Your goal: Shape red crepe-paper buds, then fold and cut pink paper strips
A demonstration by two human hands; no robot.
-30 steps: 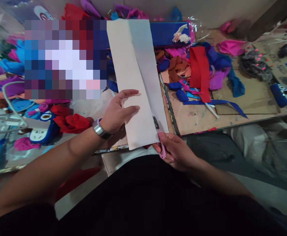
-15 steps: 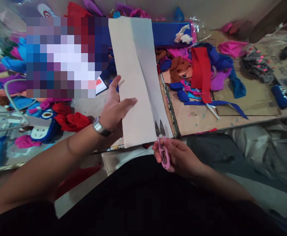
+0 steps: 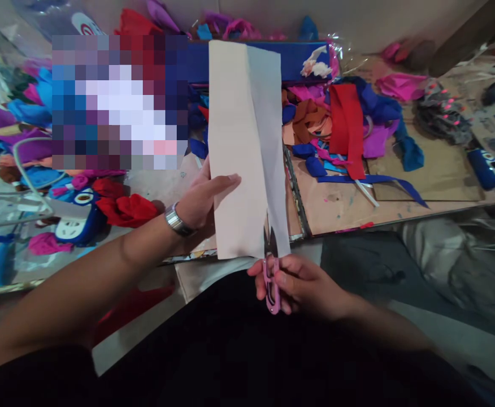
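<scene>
Gripping one white sheet (image 3: 239, 158), the left hand (image 3: 199, 198) steadies it while the right hand (image 3: 304, 285) clasps one pink snips (image 3: 272, 277).

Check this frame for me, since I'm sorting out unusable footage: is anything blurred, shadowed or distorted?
Head view: a pixelated block hides the upper left; the folded white paper is lit on its left half and shaded on its right; the table edge bows from lens distortion; the pink snips and both hands stay sharp.

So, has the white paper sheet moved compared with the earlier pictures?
Yes. The white paper sheet has shifted to the right: its top edge now covers more of the blue box behind it, and its lower end is cut further by the pink scissors.
</scene>
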